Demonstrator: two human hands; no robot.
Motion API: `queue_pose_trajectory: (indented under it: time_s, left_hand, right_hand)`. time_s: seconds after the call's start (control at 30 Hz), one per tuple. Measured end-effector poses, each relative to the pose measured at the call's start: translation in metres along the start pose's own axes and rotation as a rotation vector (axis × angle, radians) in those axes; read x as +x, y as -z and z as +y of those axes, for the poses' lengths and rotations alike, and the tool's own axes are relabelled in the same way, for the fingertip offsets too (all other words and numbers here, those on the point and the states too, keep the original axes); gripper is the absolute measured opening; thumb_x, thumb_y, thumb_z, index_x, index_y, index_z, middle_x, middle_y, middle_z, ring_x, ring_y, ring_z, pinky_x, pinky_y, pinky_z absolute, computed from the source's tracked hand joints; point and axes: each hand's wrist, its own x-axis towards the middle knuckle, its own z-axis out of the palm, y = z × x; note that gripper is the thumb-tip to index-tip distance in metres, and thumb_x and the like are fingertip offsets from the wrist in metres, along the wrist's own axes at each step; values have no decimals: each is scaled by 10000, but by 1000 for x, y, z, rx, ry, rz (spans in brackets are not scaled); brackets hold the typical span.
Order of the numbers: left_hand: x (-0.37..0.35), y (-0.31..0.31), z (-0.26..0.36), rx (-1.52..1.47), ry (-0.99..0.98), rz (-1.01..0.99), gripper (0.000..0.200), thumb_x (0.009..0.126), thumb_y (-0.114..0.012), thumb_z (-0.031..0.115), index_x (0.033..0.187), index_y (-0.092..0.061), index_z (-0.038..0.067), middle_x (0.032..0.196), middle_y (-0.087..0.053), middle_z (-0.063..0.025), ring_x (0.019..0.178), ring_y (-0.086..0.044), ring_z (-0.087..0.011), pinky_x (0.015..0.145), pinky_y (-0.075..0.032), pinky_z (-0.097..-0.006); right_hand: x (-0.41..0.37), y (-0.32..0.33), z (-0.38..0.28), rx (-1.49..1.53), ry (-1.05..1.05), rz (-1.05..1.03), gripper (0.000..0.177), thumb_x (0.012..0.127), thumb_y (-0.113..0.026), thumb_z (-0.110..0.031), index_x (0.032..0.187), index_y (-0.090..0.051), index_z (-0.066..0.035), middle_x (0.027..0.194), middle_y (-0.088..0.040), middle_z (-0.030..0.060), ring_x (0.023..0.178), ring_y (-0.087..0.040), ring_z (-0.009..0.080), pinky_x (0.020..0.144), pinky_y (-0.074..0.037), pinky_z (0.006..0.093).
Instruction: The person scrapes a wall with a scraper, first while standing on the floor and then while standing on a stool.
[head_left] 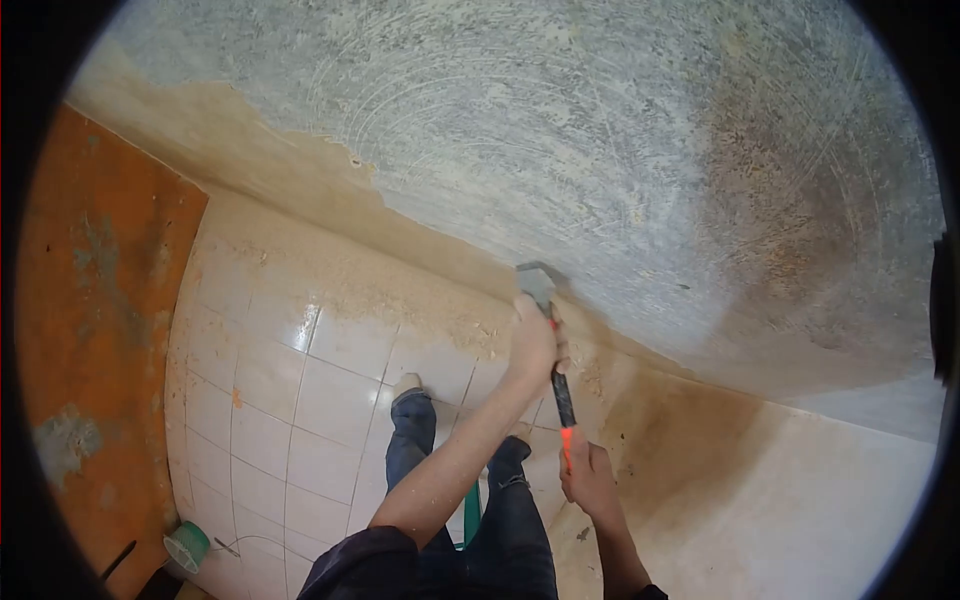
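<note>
A long-handled scraper [564,400] slants across the middle of the view, with a broad grey blade and a black and orange-red handle. Its blade [537,284] is right at the low part of the wall [520,150], where grey scratched plaster meets a tan band. My left hand [535,345] is wrapped round the scraper close behind the blade. Lower down, my right hand [588,478] grips the orange end of the handle. Both arms reach forward, and the palms' inner sides are hidden.
Pale floor tiles [335,390] carry dust and crumbs along the wall's foot. An orange wall [110,250] with bare patches stands at left. A green container [188,545] sits at lower left near a thin wire. My feet are on the tiles below the scraper.
</note>
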Motion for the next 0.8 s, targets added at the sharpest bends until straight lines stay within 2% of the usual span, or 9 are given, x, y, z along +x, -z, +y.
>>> queue_pose_trajectory:
  time_s: [0.07, 0.13, 0.27, 0.3, 0.37, 0.47, 0.53, 0.63, 0.8]
  left_hand:
    - [0, 3, 1, -19, 25, -49, 379, 957, -212, 434, 780, -374, 140, 524, -246, 52, 401, -194, -92, 371, -226, -292]
    - [13, 14, 12, -20, -76, 9, 369, 959, -213, 424, 790, -376, 139, 525, -255, 41, 402, -195, -96, 371, -229, -293]
    - [12, 10, 8, 0, 3, 51, 369, 966, -206, 421, 793, -377, 145, 532, -241, 48, 406, -199, -93, 373, -220, -287]
    - [0, 4, 10, -21, 30, -37, 361, 962, -208, 415, 790, -378, 147, 533, -242, 48, 405, -201, -97, 373, -217, -290]
    - [9, 8, 11, -61, -14, -4, 360, 962, -208, 413, 791, -379, 146, 533, -246, 45, 406, -204, -99, 373, -220, -298]
    - [17, 16, 17, -60, -50, 25, 362, 964, -212, 413, 792, -383, 143, 533, -256, 39, 415, -219, -101, 375, -223, -306]
    - [12, 9, 12, -48, -8, 68, 359, 962, -209, 410, 792, -382, 147, 534, -249, 47, 413, -207, -90, 377, -209, -293]
    - [12, 5, 9, -65, 17, 85, 350, 956, -220, 409, 794, -385, 147, 533, -246, 48, 410, -202, -92, 379, -202, -292]
    - [19, 23, 12, -22, -58, 39, 354, 958, -228, 420, 796, -387, 148, 529, -252, 40, 401, -198, -105, 382, -214, -300]
  right_hand:
    - [-2, 4, -5, -6, -66, -3, 579, 1033, -391, -472, 645, -493, -55, 539, -435, -14, 486, -425, 81, 473, -358, 272]
    - [15, -5, -12, -73, 27, -28, 577, 1034, -388, -471, 649, -498, -56, 534, -439, -13, 475, -431, 85, 461, -361, 277]
    - [3, -7, -14, -39, 23, -17, 573, 1032, -393, -473, 651, -503, -59, 532, -443, -10, 468, -431, 84, 458, -364, 273]
    - [-4, -3, -19, -16, -30, -28, 575, 1032, -393, -474, 649, -502, -59, 531, -442, -8, 467, -432, 86, 456, -365, 273]
    - [-4, 4, -15, 12, -77, -45, 576, 1031, -393, -475, 648, -501, -58, 531, -441, -6, 465, -432, 88, 455, -366, 274]
    - [19, -2, -16, -74, 20, -55, 588, 1029, -389, -486, 635, -485, -61, 526, -433, -6, 461, -426, 83, 450, -363, 273]
    - [13, 0, -6, -42, 109, -39, 599, 1022, -349, -537, 639, -431, -84, 487, -380, -18, 366, -368, 82, 358, -305, 251]
    - [7, 4, -22, -30, -26, -60, 601, 1022, -350, -537, 635, -432, -84, 490, -389, -15, 365, -368, 80, 357, -309, 253]
    - [18, -8, -5, -58, 88, -37, 595, 1026, -375, -502, 626, -460, -70, 511, -416, -10, 416, -399, 88, 410, -336, 265]
